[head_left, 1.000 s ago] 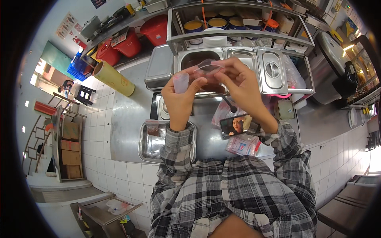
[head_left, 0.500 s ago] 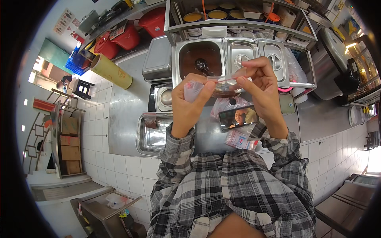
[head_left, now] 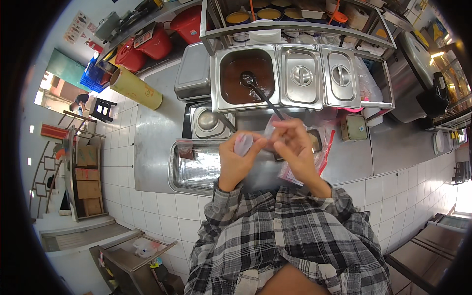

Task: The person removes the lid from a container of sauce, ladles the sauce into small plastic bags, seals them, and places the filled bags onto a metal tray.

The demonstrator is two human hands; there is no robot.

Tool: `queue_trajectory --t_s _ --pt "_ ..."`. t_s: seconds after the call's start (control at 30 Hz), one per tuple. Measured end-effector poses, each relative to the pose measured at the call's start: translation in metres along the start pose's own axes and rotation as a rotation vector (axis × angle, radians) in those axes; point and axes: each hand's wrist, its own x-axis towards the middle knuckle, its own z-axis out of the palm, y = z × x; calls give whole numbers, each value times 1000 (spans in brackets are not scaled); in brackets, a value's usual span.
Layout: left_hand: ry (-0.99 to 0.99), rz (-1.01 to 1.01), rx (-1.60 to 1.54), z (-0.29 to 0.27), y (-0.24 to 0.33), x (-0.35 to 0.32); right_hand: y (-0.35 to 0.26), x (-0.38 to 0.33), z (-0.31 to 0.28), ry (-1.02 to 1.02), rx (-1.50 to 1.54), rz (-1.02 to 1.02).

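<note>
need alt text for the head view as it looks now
A left hand gripping rolled clear plastic meets a blurred right hand at a clear bag, above a steel counter. Beyond, a black ladle sits in an open pan of brown liquid, beside two lidded pans; a steel tray lies left.

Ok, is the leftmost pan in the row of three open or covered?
Open: brown liquid and a black ladle show inside the pan.
</note>
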Motion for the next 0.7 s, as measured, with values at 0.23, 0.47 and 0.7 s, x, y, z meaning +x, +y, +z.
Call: queue_trajectory --t_s 0.23,0.47,0.7 --pt "46 -87 116 -24 -35 -39 30 -20 15 -88 30 258" --pt "92 -118 268 -55 -46 -62 68 -29 21 -267 28 410" --pt "82 -442 344 -181 -70 -53 71 -28 19 -489 -240 490"
